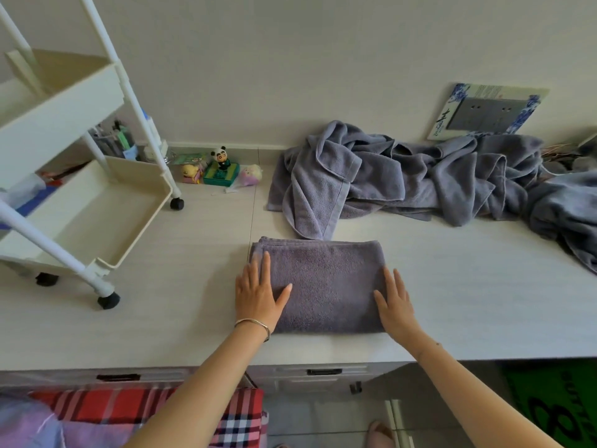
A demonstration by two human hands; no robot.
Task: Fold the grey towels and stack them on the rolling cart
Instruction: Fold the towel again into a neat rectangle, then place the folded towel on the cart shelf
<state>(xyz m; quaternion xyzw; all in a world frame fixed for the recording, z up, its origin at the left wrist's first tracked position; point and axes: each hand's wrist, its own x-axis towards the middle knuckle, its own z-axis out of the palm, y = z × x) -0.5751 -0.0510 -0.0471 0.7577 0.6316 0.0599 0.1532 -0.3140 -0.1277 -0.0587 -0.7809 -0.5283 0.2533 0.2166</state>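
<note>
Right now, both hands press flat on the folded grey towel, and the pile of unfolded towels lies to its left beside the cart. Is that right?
Not quite. The head view shows the pile of unfolded towels behind and right of the folded grey towel, away from the cart at left. The left hand and right hand do press flat on it.
</note>
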